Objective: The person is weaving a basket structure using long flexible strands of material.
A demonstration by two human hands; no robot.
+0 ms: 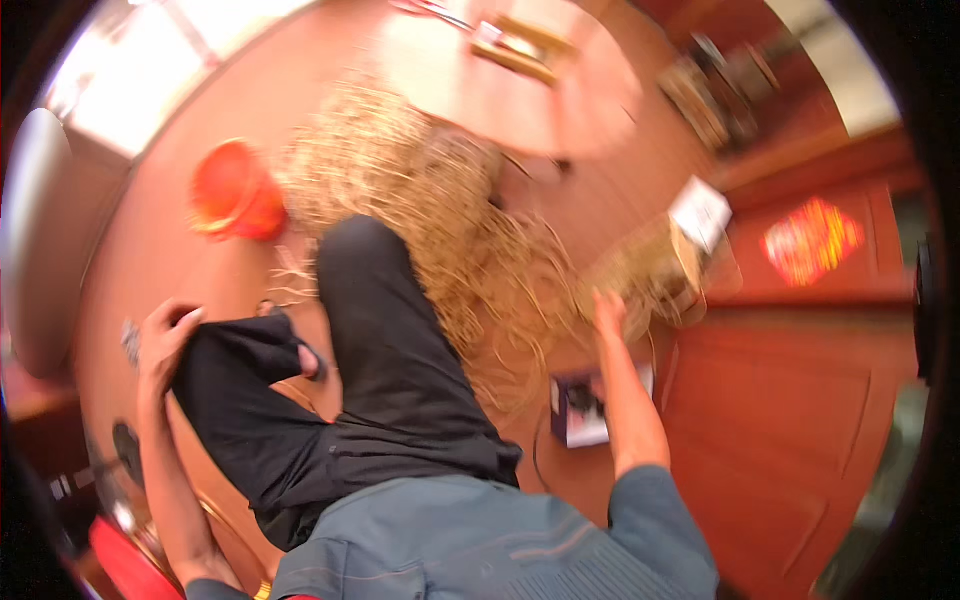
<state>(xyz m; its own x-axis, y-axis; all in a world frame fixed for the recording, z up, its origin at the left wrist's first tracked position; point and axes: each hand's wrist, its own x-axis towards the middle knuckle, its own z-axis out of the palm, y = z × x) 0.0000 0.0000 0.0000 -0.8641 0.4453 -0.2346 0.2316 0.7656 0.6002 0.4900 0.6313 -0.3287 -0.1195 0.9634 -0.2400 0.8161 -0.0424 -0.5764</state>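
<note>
My left hand (168,342) rests on my left knee over black trousers (230,380), fingers apart and slightly bent. My right hand (609,312), blurred, is closed on some tan strands at the right, beside a pale bundle (635,268) near a white card or box (700,211). A large tangled heap of tan strands (450,230) spreads over the reddish floor just beyond my knees. A dark box with a pale front (578,415) sits below my right hand, partly behind my forearm.
An orange bucket (222,190) stands left of the heap. A round pink table (590,90) with a wooden tray (545,70) is at the top. Red wooden cabinet doors (770,400) line the right side, with stacked objects (700,100) above. A red seat (120,555) shows at lower left.
</note>
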